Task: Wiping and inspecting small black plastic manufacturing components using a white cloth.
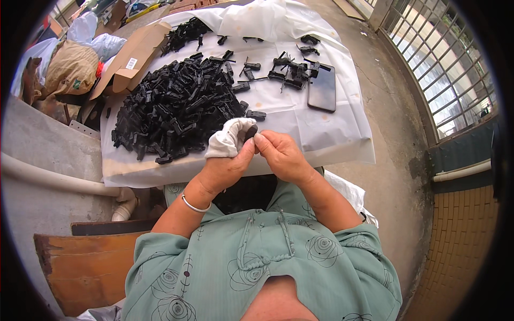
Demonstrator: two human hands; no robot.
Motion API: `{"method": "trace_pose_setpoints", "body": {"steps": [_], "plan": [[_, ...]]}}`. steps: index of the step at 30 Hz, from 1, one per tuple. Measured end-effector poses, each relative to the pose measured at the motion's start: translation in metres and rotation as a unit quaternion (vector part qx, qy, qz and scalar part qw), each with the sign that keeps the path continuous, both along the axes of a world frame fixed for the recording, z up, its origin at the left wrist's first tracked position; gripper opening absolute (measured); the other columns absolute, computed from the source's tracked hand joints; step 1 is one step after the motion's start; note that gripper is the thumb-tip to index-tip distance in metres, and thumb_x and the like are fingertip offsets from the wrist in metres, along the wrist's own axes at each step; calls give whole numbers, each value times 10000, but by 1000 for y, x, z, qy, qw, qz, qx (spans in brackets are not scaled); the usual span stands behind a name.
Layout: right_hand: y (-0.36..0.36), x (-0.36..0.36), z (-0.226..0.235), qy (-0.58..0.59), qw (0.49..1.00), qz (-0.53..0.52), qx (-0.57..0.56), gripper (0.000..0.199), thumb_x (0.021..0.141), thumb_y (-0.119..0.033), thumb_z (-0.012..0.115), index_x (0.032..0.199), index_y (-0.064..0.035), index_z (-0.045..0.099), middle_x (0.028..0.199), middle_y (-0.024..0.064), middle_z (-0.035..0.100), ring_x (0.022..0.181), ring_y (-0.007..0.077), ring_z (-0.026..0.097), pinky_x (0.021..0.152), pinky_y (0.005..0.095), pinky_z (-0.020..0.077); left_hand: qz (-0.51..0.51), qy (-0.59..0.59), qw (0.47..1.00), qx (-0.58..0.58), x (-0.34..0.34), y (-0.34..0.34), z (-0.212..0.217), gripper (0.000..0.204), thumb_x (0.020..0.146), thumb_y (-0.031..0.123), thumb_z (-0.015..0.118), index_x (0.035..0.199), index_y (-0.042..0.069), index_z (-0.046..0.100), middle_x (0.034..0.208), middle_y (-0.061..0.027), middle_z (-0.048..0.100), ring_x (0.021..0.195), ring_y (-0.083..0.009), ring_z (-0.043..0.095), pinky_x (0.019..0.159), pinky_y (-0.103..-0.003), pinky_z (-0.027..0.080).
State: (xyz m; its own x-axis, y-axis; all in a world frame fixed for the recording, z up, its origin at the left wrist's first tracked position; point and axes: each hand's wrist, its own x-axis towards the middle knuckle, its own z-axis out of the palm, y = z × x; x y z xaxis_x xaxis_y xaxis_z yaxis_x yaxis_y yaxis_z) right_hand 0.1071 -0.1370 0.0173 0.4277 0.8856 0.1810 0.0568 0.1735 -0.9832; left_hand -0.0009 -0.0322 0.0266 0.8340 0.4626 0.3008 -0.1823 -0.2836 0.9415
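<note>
Close together at the table's near edge, both hands are closed around a small black plastic part (250,131). My left hand (222,168) has white cloth (227,140) over its fingers, perhaps a glove, and its bare thumb presses on the part. From the other side, the thumb and fingertips of my right hand (284,155) pinch the part's near end. Just beyond them spreads a big heap of black plastic parts (182,101). One loose black part (256,115) lies right past my fingers. My grip hides much of the held part.
White sheeting (300,125) covers the table. Several black parts (294,75) lie at the back right beside a dark phone (322,91). A cardboard box (134,59) leans at the left, near bags (69,64). A barred window (439,59) stands at the right.
</note>
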Motion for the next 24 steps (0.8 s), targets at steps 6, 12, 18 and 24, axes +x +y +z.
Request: {"method": "trace_pose_setpoints", "body": {"steps": [6, 12, 18, 24], "plan": [[-17, 12, 10, -228, 965, 33, -122, 117, 840, -104, 589, 899, -4, 602, 635, 39, 499, 532, 98, 424, 504, 246, 378, -61, -12, 984, -168, -3, 10, 2, 321, 892, 42, 500, 1190, 11, 385, 922, -38, 512, 813, -86, 487, 756, -224, 429], [-16, 18, 8, -320, 939, -77, 98, 118, 751, -19, 673, 861, -32, 635, 593, 29, 466, 517, 89, 416, 477, 233, 359, -58, 125, 980, -142, -9, 3, 22, 349, 904, 90, 441, 1241, 22, 381, 861, -18, 533, 632, -56, 439, 571, -207, 402], [-17, 11, 20, -185, 982, -28, 20, 151, 793, -38, 652, 892, -17, 539, 638, 28, 475, 515, 110, 420, 481, 223, 358, -139, 111, 982, -64, -10, 3, 31, 290, 873, 109, 443, 1143, 4, 459, 865, -22, 511, 696, -59, 432, 629, -198, 394], [-22, 6, 20, -174, 984, -7, 40, 141, 910, -147, 522, 869, -13, 503, 668, 46, 472, 564, 129, 398, 537, 266, 381, -114, 80, 983, -122, -7, 1, 27, 235, 856, 54, 433, 1082, -2, 469, 863, -46, 520, 773, -91, 479, 735, -235, 425]]}}
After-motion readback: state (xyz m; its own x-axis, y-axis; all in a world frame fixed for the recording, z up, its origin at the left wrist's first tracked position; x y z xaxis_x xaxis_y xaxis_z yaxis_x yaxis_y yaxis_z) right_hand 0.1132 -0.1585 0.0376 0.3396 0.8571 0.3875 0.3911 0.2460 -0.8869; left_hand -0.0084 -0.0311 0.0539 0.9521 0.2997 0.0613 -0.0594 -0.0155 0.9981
